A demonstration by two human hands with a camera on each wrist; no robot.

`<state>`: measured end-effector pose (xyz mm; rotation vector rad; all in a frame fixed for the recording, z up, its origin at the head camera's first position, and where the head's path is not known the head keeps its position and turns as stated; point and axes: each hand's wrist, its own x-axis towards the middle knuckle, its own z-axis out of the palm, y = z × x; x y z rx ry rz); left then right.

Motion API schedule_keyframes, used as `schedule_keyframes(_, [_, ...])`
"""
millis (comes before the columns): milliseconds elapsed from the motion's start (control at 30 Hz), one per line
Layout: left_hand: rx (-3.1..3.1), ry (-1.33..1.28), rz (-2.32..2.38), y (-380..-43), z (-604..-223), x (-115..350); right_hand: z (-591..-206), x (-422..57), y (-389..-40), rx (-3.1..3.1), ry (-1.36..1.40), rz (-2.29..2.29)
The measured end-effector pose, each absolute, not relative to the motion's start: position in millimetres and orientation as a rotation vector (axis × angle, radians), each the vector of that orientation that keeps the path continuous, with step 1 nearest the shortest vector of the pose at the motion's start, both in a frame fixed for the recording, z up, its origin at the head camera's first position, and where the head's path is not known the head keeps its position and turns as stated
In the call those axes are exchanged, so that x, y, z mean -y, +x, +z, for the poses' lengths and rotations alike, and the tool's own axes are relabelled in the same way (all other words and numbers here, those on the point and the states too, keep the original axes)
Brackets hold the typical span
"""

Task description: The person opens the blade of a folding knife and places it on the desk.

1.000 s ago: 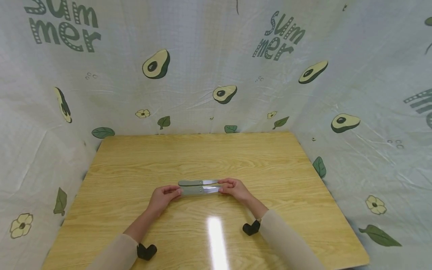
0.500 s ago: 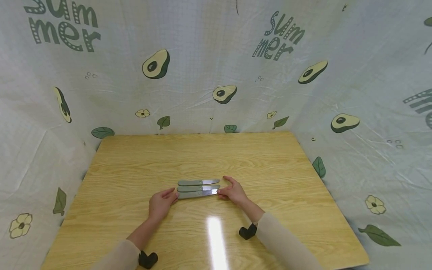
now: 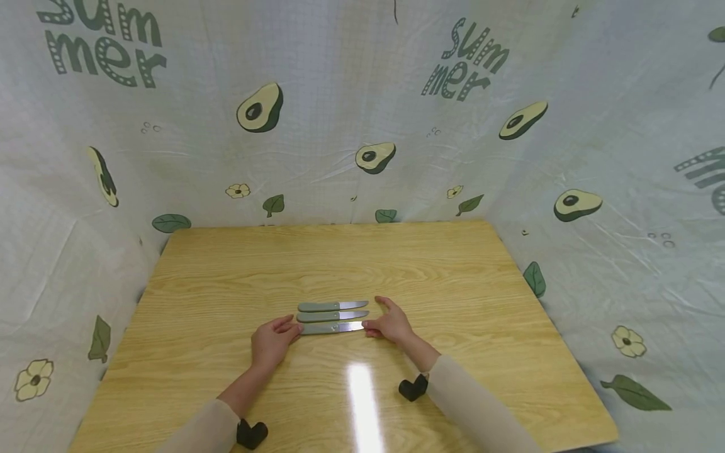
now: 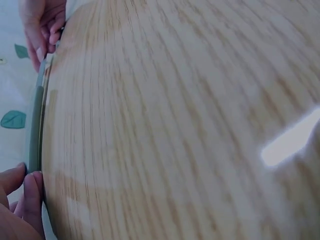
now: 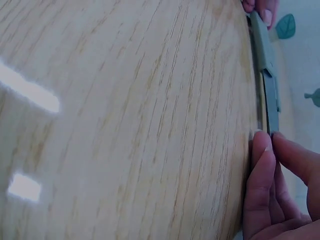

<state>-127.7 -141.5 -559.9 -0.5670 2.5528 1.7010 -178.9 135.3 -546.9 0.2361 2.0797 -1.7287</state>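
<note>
Three knives with grey-green handles and short silver blades lie side by side, handles to the left: a far knife (image 3: 320,307), a middle knife (image 3: 318,317) and a near knife (image 3: 320,328). My left hand (image 3: 270,343) pinches the near knife's handle end between thumb and finger, as the left wrist view shows at the handle (image 4: 34,130). At the other end, my right hand (image 3: 392,324) pinches the tip of its blade (image 5: 271,102) between thumb and fingers. The near knife sits low over the wood, roughly parallel to the other two.
The wooden table (image 3: 442,270) has a pale fabric screen (image 3: 317,82) printed with avocados and leaves around its back and sides. A bright light reflection (image 3: 362,402) lies on the tabletop in front of the knives. Each wrist carries a black mount (image 3: 252,434).
Both hands have drawn the near knife toward the person, off the middle knife, which now shows fully. The near knife's slant has levelled out to match the others.
</note>
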Motion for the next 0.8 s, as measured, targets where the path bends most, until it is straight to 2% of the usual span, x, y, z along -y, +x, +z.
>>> schedule_keyframes(800, [-2.618,-0.601,1.658,-125.7,-561.8,137.3,-544.2,-129.8,-178.1,-2.176,0.310,-1.660])
